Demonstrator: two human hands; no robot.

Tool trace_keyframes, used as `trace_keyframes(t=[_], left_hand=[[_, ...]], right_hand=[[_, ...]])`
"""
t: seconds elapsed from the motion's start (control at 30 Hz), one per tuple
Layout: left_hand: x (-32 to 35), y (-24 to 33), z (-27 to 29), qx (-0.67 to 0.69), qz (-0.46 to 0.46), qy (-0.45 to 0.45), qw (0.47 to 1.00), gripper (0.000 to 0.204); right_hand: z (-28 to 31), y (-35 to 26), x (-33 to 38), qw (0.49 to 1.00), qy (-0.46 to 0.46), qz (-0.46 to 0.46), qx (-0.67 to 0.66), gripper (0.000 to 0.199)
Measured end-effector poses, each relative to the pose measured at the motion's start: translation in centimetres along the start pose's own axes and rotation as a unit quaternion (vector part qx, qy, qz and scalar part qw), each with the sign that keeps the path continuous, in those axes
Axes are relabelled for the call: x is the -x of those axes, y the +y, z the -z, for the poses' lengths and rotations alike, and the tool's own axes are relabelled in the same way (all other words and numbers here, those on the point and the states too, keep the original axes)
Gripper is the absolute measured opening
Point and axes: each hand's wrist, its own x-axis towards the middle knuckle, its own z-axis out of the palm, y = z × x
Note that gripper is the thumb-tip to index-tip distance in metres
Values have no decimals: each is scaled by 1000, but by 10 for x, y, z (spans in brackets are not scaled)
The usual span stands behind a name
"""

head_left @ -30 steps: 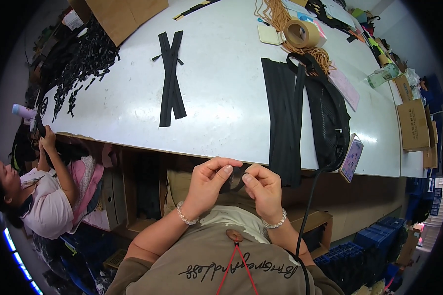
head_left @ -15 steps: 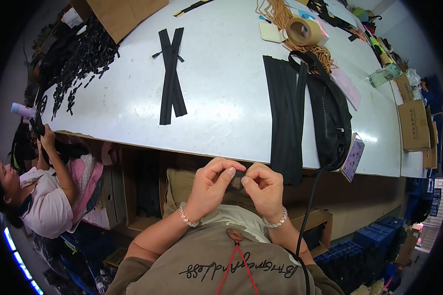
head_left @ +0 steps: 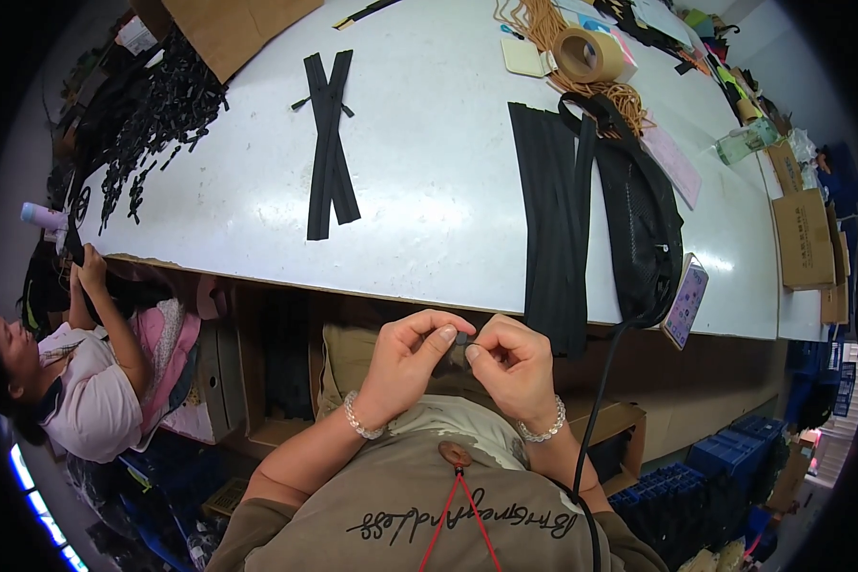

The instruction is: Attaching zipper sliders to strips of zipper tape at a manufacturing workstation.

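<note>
My left hand (head_left: pixel 412 360) and my right hand (head_left: pixel 519 370) are held close together just in front of the table edge, thumbs and index fingers pinched. Between the fingertips shows a small black piece (head_left: pixel 462 339); a thin dark end of it reaches to my right fingers. Its exact kind is too small to tell. Beyond my hands, two black zippers (head_left: pixel 321 181) lie crossed on the white table (head_left: pixel 429 191), a pull sticking out at each side. To the right, a stack of black zipper strips (head_left: pixel 550 210) hangs over the front edge.
A black bag (head_left: pixel 636 224) and a phone in a patterned case (head_left: pixel 684 303) lie right of the strips. Behind are a tape roll (head_left: pixel 586 54) and tan cords (head_left: pixel 539 21). Small black pulls (head_left: pixel 167 114) are heaped at far left, near a seated co-worker (head_left: pixel 95 391).
My right hand has moved slightly right, away from the left, and more of the small black piece shows between them. Things on the table have stayed in place.
</note>
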Motion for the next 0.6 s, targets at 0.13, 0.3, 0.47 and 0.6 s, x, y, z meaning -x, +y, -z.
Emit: trace_keyframes(t=[0.13, 0.3, 0.47, 0.6], left_hand=[[-1, 1, 3, 74, 92, -9, 993, 17], [-1, -15, 8, 164, 150, -24, 975, 18], [-2, -7, 0, 80, 72, -1, 994, 16], [0, -4, 0, -55, -11, 5, 998, 14]], right_hand=[[1, 2, -1, 1000, 1, -3, -2, 16], [1, 2, -2, 999, -14, -22, -19, 15], [1, 3, -2, 998, -16, -46, -41, 16], [2, 4, -2, 998, -18, -47, -36, 16]])
